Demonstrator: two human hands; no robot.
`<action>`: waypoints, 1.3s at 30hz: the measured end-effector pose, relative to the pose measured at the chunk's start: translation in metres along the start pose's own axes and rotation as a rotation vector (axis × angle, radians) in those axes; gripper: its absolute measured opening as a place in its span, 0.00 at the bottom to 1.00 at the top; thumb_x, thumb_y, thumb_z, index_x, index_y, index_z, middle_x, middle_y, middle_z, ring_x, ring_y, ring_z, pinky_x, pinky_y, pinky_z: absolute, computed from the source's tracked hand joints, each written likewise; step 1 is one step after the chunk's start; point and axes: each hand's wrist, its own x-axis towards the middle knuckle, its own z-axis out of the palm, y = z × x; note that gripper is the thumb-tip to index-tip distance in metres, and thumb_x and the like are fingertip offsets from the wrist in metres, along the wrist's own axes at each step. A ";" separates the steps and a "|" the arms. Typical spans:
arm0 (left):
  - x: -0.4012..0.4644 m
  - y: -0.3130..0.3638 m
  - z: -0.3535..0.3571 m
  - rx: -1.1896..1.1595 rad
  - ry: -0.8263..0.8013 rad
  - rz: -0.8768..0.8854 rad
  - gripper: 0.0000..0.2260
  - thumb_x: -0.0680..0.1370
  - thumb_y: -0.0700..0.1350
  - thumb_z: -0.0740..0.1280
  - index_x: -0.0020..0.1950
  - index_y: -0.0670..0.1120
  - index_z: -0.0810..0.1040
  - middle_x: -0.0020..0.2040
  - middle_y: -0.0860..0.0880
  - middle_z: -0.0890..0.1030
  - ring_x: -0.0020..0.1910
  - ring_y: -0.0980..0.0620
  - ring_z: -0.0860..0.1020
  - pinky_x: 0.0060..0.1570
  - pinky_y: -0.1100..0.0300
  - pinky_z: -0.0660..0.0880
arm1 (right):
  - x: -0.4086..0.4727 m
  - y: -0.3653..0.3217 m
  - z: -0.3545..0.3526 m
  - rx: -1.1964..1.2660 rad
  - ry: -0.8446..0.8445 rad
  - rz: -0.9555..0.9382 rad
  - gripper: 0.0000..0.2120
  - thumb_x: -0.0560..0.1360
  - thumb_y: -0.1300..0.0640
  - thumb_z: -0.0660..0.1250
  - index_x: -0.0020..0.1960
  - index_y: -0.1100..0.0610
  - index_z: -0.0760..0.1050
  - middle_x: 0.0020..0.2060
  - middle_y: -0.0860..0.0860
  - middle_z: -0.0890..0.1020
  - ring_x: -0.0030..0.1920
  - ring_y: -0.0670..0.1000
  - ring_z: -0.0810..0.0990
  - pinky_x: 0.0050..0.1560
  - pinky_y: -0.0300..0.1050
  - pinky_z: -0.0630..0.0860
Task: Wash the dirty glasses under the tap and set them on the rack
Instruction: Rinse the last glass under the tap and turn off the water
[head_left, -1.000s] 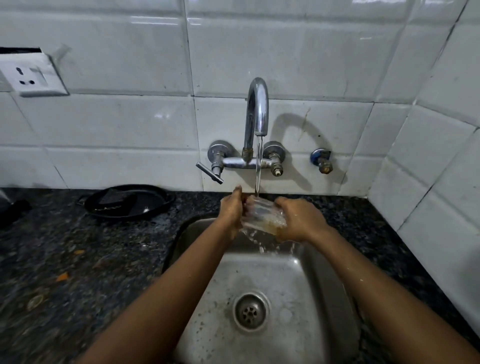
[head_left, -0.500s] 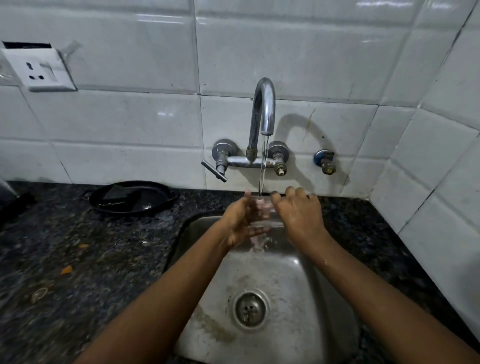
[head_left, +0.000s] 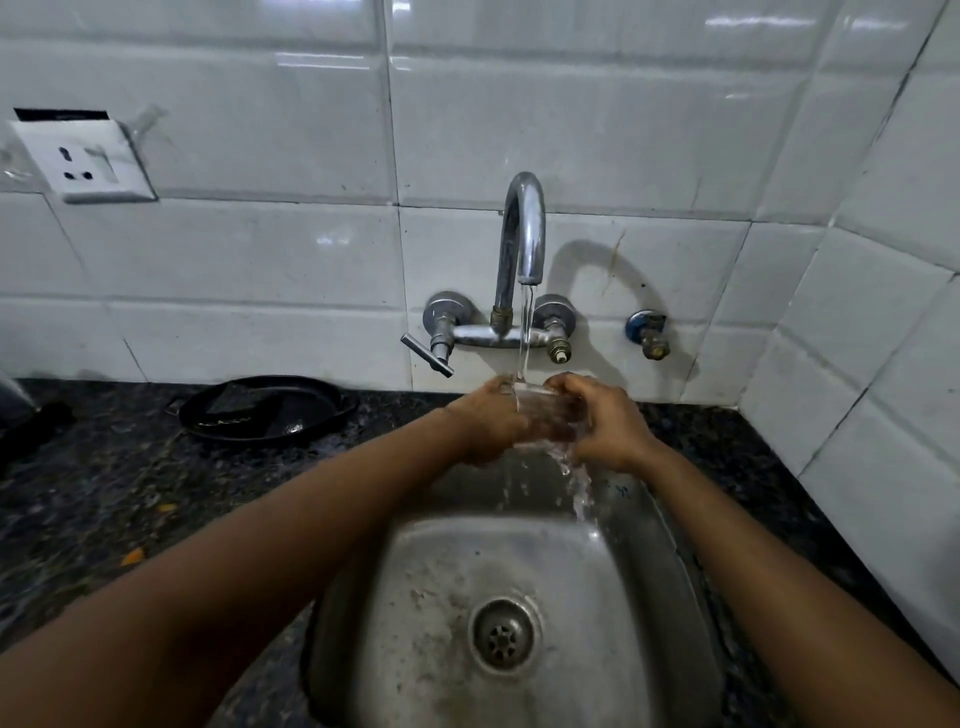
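Both arms reached over the steel sink (head_left: 426, 613); left hand (head_left: 485, 421) and right hand (head_left: 605, 423) gripped a clear glass (head_left: 545, 413) between curled fingers. Chrome gooseneck tap (head_left: 524, 234) ran a thin stream onto it.

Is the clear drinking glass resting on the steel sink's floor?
No, both hands hold the clear drinking glass up under the tap's stream.

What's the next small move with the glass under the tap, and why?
Probably turn the glass a little in the stream and keep rinsing. Both the left hand and right hand grip it, lying roughly on its side under the tap; water runs off its right end into the sink. No rack is in view, so setting it down looks premature.
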 end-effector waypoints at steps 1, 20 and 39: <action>-0.002 0.006 -0.003 -0.312 -0.137 -0.119 0.27 0.73 0.32 0.63 0.70 0.46 0.66 0.66 0.47 0.71 0.68 0.48 0.66 0.68 0.53 0.62 | 0.001 0.000 0.000 -0.009 0.015 -0.011 0.37 0.56 0.68 0.77 0.62 0.53 0.71 0.54 0.51 0.77 0.53 0.52 0.76 0.49 0.46 0.78; 0.030 0.022 0.006 -1.378 0.825 -0.818 0.19 0.74 0.54 0.67 0.27 0.46 0.70 0.27 0.48 0.72 0.28 0.51 0.70 0.32 0.59 0.69 | -0.035 -0.042 0.051 -0.713 0.286 0.133 0.44 0.56 0.48 0.78 0.65 0.63 0.65 0.46 0.59 0.79 0.43 0.57 0.80 0.40 0.47 0.76; 0.023 0.024 0.000 -1.180 0.805 -0.670 0.19 0.72 0.49 0.70 0.24 0.46 0.70 0.21 0.50 0.70 0.21 0.53 0.67 0.26 0.63 0.66 | -0.035 -0.033 0.032 0.197 -0.013 0.306 0.27 0.64 0.56 0.75 0.58 0.61 0.68 0.46 0.57 0.81 0.44 0.55 0.81 0.43 0.48 0.77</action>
